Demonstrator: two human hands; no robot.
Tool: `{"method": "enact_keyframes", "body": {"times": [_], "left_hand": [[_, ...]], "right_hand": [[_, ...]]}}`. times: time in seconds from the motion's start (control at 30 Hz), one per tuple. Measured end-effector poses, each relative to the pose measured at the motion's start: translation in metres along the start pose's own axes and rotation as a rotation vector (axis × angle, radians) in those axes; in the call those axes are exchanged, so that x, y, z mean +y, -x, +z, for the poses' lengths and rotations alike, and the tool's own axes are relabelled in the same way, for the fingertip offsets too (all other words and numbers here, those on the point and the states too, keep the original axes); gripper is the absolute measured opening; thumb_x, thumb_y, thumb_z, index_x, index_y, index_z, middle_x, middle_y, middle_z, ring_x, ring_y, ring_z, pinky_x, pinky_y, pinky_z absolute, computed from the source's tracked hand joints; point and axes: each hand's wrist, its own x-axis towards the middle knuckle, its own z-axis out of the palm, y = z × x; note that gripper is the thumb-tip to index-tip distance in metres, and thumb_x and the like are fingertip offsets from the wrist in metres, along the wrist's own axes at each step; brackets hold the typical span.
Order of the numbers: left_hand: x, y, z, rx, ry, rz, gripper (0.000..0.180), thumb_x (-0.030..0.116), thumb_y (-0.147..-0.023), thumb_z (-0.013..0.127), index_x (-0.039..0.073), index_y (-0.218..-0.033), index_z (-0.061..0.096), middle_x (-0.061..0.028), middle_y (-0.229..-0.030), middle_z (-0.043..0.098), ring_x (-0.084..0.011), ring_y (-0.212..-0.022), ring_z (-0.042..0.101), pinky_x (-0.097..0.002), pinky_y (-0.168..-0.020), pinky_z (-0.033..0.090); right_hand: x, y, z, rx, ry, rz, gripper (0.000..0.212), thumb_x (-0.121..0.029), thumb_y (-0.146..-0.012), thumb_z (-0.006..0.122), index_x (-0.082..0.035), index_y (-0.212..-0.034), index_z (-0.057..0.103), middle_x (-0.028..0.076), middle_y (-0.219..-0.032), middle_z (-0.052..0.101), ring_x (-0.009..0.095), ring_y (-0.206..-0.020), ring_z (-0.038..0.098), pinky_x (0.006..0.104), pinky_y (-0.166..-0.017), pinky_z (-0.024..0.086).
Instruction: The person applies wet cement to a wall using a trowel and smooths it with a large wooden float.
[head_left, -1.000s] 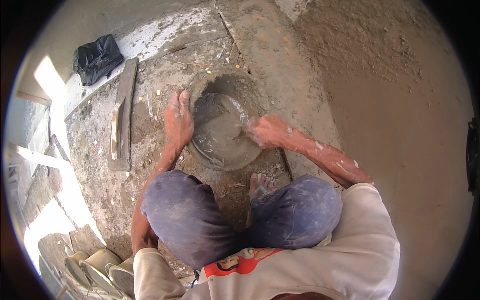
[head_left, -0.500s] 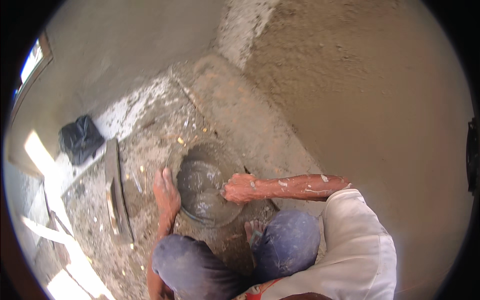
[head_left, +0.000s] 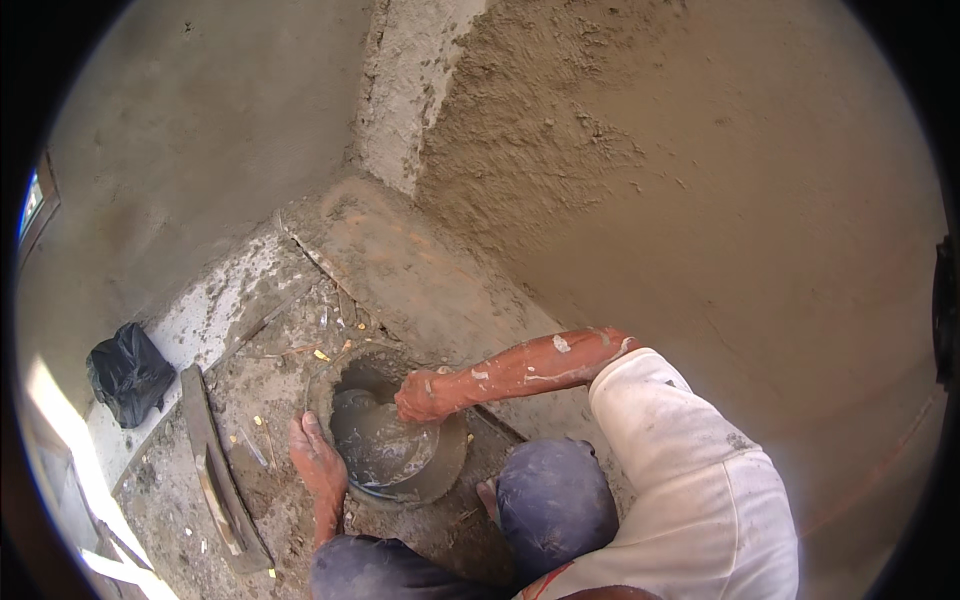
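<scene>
Right hand point(head_left: 420, 396) has shifted toward the far side of the bucket point(head_left: 453, 468), mortar point(head_left: 375, 448) likely being stirred; grip curled, contents can't tell. Left hand point(head_left: 320, 465) loosely extended against rim. Bucket on floor point(head_left: 275, 510).

Mortar point(head_left: 365, 438) grey; bag point(head_left: 130, 376) black; trousers point(head_left: 557, 500) smudged blue; shirt point(head_left: 685, 455) off-white.

It's a constr. site, per mortar-coated wall point(head_left: 700, 250), bucket point(head_left: 455, 468) w/ wet mix point(head_left: 372, 432) & gritty flr point(head_left: 290, 535).
</scene>
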Motion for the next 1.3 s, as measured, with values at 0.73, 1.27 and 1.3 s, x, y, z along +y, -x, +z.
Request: {"method": "enact_keyframes", "body": {"times": [0.73,1.27,1.3], "left_hand": [[-0.010,-0.008,-0.006,0.066,-0.076,-0.049,0.042,0.036,-0.112,0.046,-0.002,-0.116,0.064,-0.0284,-0.098,0.067,-0.0463,-0.091,0.064,-0.0491,-0.081,0.049],[0.006,-0.001,0.002,-0.015,-0.003,-0.131,0.043,0.036,-0.112,0.048,-0.004,-0.119,0.062,-0.0296,-0.103,0.070,-0.0468,-0.097,0.068,-0.0495,-0.084,0.052],[0.004,0.000,0.004,-0.013,-0.014,-0.113,0.045,0.036,-0.111,0.048,-0.006,-0.122,0.061,-0.0309,-0.106,0.069,-0.0475,-0.100,0.068,-0.0495,-0.086,0.052]], "right_hand": [[-0.021,0.009,0.023,0.456,-0.204,0.293,0.032,-0.017,-0.093,0.065,0.004,-0.117,0.064,0.018,-0.091,0.069,0.031,-0.075,0.074,0.0449,-0.061,0.059],[-0.016,0.067,0.000,0.280,-0.071,0.491,0.029,-0.012,-0.085,0.066,-0.001,-0.112,0.066,0.021,-0.103,0.070,0.038,-0.089,0.074,0.0484,-0.070,0.061],[-0.016,0.064,0.001,0.182,-0.112,0.448,0.028,-0.013,-0.084,0.068,-0.001,-0.108,0.068,0.023,-0.100,0.071,0.039,-0.088,0.074,0.0490,-0.070,0.061]]}}
